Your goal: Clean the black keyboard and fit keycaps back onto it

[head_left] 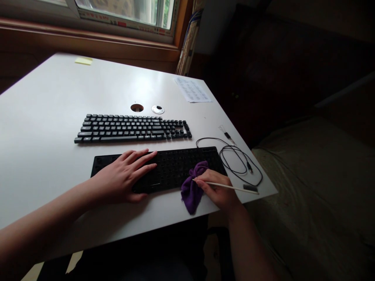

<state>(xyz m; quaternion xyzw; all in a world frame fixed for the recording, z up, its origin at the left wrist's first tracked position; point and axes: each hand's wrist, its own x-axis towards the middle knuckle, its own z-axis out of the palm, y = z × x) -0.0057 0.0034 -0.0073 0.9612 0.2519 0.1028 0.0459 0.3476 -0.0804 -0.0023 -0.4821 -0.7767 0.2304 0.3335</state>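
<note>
A black keyboard base (175, 164), stripped of its keycaps, lies near the front edge of the desk. My left hand (125, 173) rests flat on its left half, fingers spread, thumb at the near edge. Over the right part, my right hand (218, 187) grips a thin white-handled brush (225, 185) and a purple cloth (191, 193). The cloth is bunched around the handle's tip, touches the base and hangs over its near edge. The brush's dark bristles point away to the right. Behind the base, dark keycaps (125, 128) stand in keyboard order.
A black cable (234, 146) coils right of the base, its plug on the white desk (58, 117). Beyond it is a small wire tool (227, 134). Farther back are a printed sheet (193, 89), a cable hole (137, 107), a round cover (158, 109) and a yellow note (83, 61).
</note>
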